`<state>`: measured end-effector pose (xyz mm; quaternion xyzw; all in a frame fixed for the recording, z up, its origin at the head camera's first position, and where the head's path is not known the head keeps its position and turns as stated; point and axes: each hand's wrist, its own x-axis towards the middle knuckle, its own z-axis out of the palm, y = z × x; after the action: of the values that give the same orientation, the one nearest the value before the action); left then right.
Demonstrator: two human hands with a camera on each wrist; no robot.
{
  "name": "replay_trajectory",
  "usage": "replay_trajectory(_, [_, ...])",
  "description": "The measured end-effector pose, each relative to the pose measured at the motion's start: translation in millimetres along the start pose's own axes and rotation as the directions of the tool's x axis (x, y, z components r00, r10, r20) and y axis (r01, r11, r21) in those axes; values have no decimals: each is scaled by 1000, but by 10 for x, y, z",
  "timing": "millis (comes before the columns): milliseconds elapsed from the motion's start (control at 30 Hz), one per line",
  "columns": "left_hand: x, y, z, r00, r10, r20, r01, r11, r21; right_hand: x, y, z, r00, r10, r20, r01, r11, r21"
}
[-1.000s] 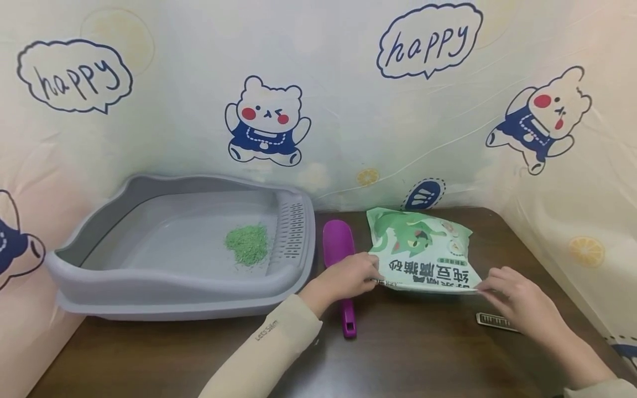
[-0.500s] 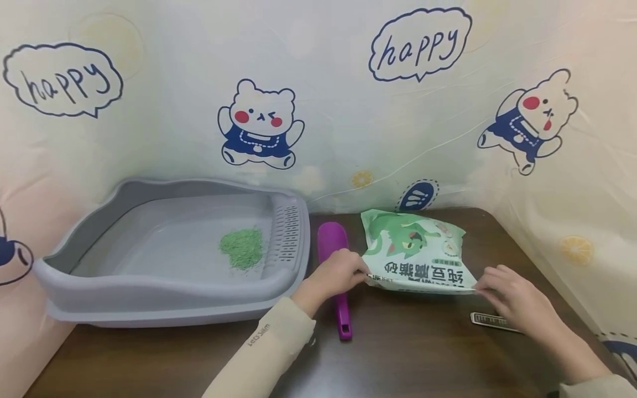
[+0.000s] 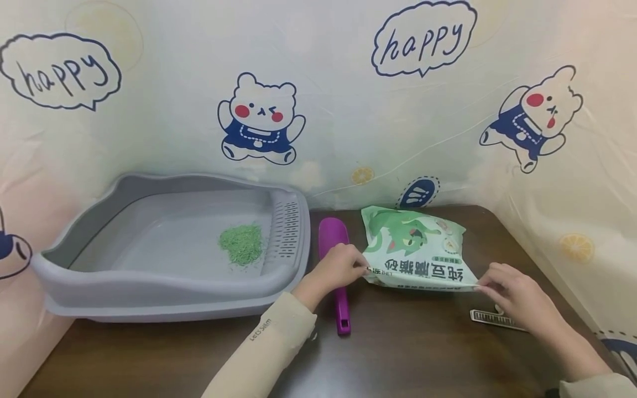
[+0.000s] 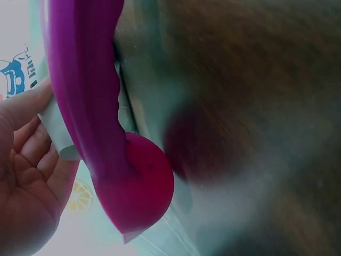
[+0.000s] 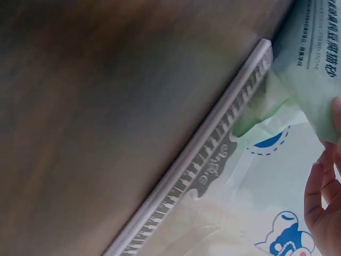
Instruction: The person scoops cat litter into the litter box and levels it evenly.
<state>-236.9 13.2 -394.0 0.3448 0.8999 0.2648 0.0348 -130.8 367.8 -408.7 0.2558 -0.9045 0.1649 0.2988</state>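
A green and white cat litter bag [image 3: 413, 237] lies on the table at the right, printed with a green cat. My left hand [image 3: 337, 270] pinches the left corner of its near edge, and my right hand [image 3: 517, 298] pinches the right corner. That edge is folded over between them. A purple scoop [image 3: 332, 235] lies left of the bag, partly under my left hand; its grooved handle [image 4: 85, 80] fills much of the left wrist view. Close by my right hand is a flat clip [image 3: 485, 317] with a piano-key pattern, its right end hidden behind the hand.
A large grey litter box [image 3: 164, 287] takes up the left of the table, with a small heap of green litter pellets [image 3: 242, 243] on its floor. Behind the table [image 3: 388, 354] hangs a pale curtain [image 3: 338, 110] with bear prints, which also runs down both sides.
The bag's near edge has been folded over further, covering a line of large print. Both hands keep their pinch on the corners. The view has shifted slightly.
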Motion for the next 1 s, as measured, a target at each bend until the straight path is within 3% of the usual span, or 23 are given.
replay_trajectory(267, [11, -15, 19, 999, -47, -25, 46, 999, -28, 34, 41, -54, 997, -76, -4, 76, 996, 37])
replay_trajectory(400, [8, -19, 37, 997, -70, -34, 68, 996, -56, 34, 55, -105, 997, -74, 18, 74, 997, 33])
replay_trajectory(633, [11, -21, 80, 994, -99, -44, 94, 991, -97, -80, 144, -193, 994, 40, 100, -36, 999, -40])
replay_trajectory(1000, [-8, -23, 77, 991, -125, -36, 121, 986, -111, -382, 417, -313, 957, 160, 242, -139, 985, -102])
